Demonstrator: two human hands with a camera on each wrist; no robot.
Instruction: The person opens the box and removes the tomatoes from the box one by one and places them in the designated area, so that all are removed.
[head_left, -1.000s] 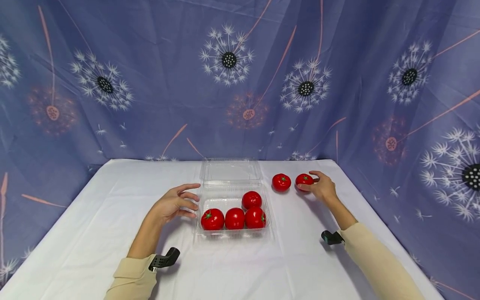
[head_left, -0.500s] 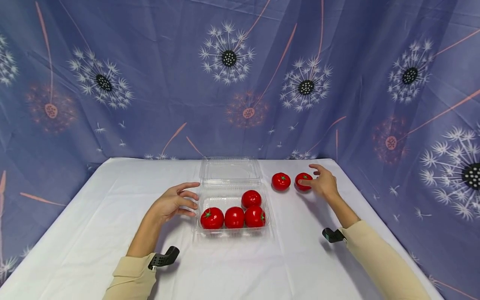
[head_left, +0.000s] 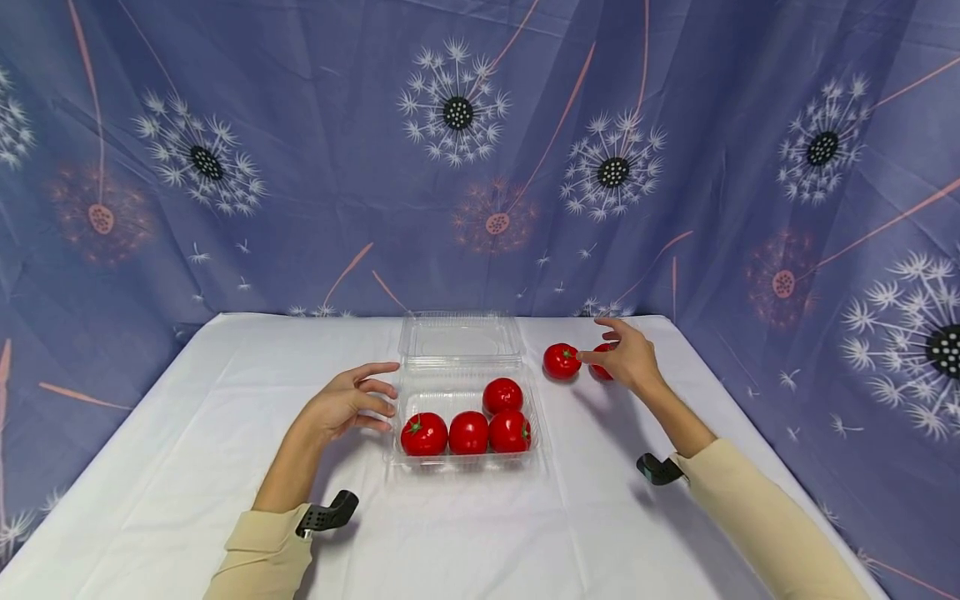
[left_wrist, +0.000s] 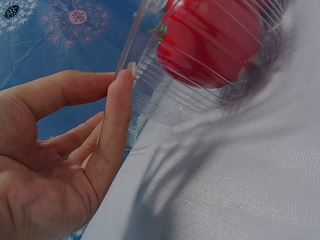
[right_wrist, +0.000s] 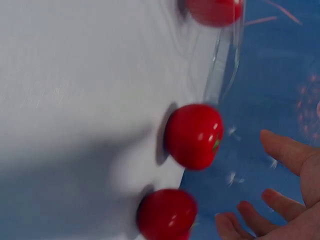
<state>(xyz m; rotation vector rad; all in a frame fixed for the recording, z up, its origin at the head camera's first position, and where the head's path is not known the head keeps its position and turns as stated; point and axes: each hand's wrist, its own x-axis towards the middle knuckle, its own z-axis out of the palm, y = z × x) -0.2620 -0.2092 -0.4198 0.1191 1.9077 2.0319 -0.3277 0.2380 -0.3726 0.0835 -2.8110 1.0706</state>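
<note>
The open right grip (head_left: 626,358) is held above two loose tomatoes (head_left: 562,361); the open left grip (head_left: 348,404) touches the clamshell tray (head_left: 463,467)

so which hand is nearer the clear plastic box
Left. The left hand sits right at the clear plastic box, a fingertip against its left rim. The right hand is off to the box's right, by the two loose tomatoes.

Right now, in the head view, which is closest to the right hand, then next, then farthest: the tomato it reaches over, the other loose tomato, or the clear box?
From the right hand:
1. Half-hidden tomato, under its fingers.
2. Other loose tomato, just left, by a fingertip.
3. Clear box, farther left, at the table's middle.
</note>
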